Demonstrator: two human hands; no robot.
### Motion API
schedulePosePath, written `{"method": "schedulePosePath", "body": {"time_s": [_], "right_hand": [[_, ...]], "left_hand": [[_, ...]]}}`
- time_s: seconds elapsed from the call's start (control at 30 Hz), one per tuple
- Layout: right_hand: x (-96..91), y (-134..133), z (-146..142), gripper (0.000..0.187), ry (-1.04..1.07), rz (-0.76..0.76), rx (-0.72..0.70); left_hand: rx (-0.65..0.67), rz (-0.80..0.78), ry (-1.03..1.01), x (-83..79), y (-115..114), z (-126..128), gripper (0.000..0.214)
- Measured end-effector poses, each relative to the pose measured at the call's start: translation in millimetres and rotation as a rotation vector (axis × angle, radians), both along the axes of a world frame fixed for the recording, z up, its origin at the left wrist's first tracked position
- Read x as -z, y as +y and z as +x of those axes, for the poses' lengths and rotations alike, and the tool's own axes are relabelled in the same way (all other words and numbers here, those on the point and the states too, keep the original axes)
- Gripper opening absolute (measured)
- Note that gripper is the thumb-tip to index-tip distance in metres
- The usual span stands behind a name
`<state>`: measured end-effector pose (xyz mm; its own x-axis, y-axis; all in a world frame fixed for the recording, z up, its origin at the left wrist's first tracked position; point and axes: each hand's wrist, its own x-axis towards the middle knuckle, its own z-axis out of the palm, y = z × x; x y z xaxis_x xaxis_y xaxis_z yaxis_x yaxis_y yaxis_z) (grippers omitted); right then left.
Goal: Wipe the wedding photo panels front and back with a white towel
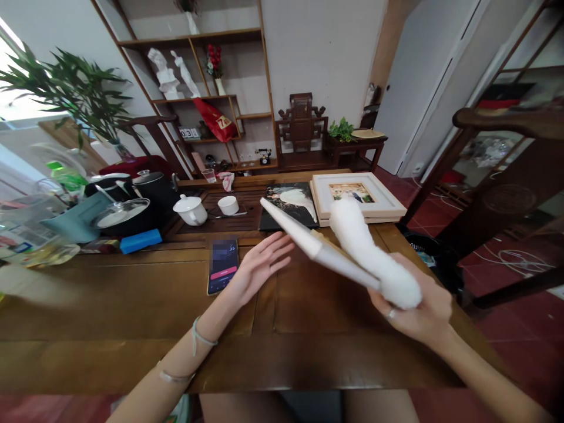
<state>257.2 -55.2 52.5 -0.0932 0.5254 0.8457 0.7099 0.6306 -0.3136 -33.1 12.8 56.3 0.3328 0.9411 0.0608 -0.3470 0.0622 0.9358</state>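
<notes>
My right hand [418, 308] is closed around a fluffy white cloth [352, 235] and the near end of a white picture frame [317, 249]. The frame is tilted above the table and seen nearly edge-on, so its face is hidden. My left hand [264, 264] has its fingers stretched out beside the frame's far left part; whether the fingertips touch it I cannot tell. Just left of that hand a phone [224, 264] with a lit screen lies on the table.
Behind my hands, a framed photo [383, 200] lies on a pale frame or box, beside a dark picture panel [273, 214]. A lidded white tea bowl [190, 210] and a white cup [228, 205] stand on a tea tray. Left are a blue block [141, 241] and pots.
</notes>
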Motion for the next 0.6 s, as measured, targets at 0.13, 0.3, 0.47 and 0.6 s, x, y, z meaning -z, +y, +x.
{"method": "schedulePosePath", "body": {"time_s": [0.13, 0.3, 0.47, 0.6], "right_hand": [[-14.5, 0.1, -7.1, 0.03, 0.36, -0.131, 0.07], [-33.4, 7.0, -19.2, 0.028, 0.873, -0.435, -0.156], [-30.3, 15.2, -24.5, 0.029, 1.238, -0.813, -0.282], [-19.0, 20.5, -20.1, 0.035, 1.368, -1.015, -0.354]], "left_hand": [[0.011, 0.115, 0.132, 11.1, -1.3, 5.0, 0.068], [0.099, 0.156, 0.146, 18.5, -5.3, 8.3, 0.059], [-0.03, 0.063, 0.128, 17.1, -20.0, 16.0, 0.051], [-0.031, -0.077, 0.025, 15.2, -28.7, 22.4, 0.048]]}}
